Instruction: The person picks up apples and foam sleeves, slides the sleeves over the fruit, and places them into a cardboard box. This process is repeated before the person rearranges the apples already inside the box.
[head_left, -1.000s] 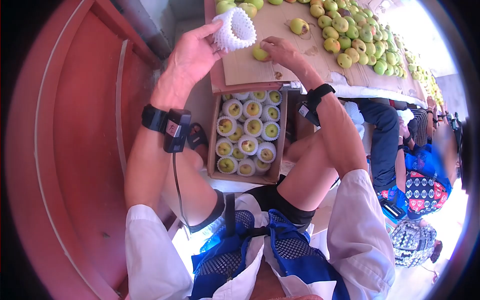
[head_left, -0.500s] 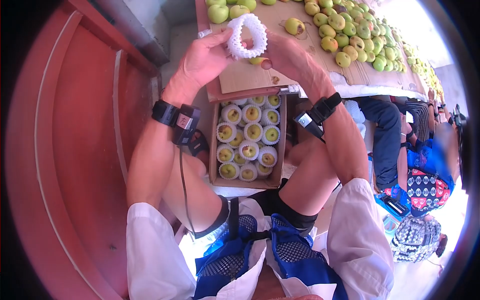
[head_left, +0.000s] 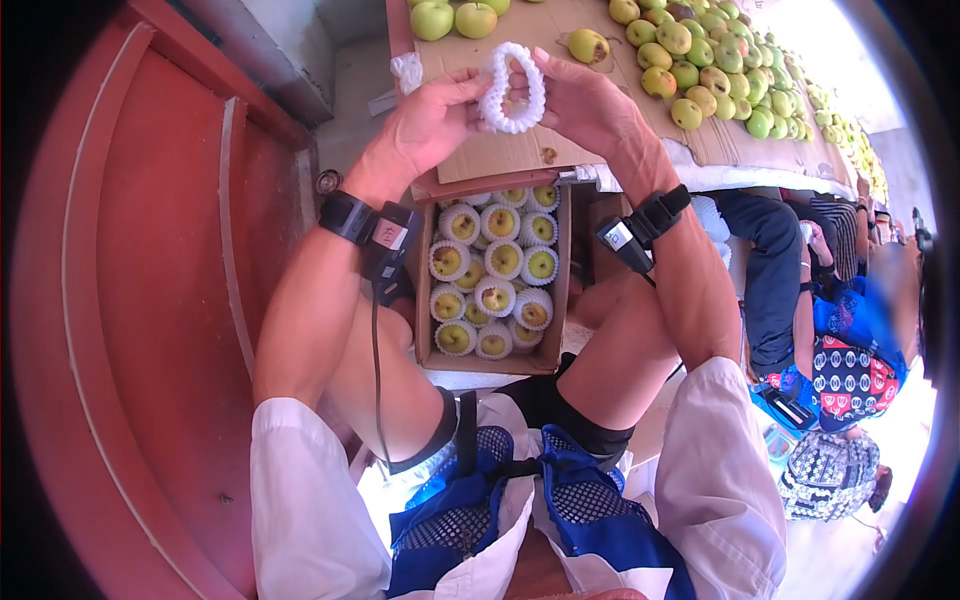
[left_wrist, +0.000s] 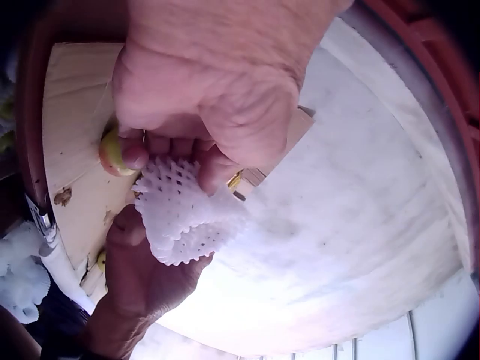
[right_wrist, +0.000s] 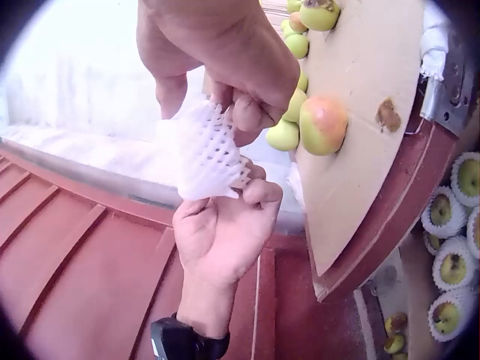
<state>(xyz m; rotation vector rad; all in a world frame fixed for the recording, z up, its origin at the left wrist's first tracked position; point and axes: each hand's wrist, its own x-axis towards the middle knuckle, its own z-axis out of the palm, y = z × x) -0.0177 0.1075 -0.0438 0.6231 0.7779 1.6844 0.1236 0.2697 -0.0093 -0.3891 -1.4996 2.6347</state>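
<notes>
Between the two hands is a white foam net sleeve [head_left: 537, 95], stretched into a loop. The left hand [head_left: 430, 122] pinches its left edge, and the right hand [head_left: 592, 108] grips the opposite edge. From the left wrist, the sleeve [left_wrist: 184, 214] hangs below the left hand [left_wrist: 217, 82], its wide mouth facing downward, with the right hand [left_wrist: 150, 277] against it. In the right wrist view both hands' fingers curl on the netting [right_wrist: 206, 154]. A red-green apple [right_wrist: 323, 125] sits on cardboard [right_wrist: 352, 180] beside the hands; the head view does not show it clearly.
Below the table edge, a carton [head_left: 565, 290] holds several apples in foam nets. Loose apples [head_left: 715, 82] are piled at the right of the cardboard; a few [head_left: 432, 20] sit at its upper left. A red door [head_left: 170, 250] stands left. Other people are at right.
The right hand has left the apple on the cardboard and taken hold of the sleeve. The left hand has moved right and slightly lower, and the sleeve is now stretched between both hands.
</notes>
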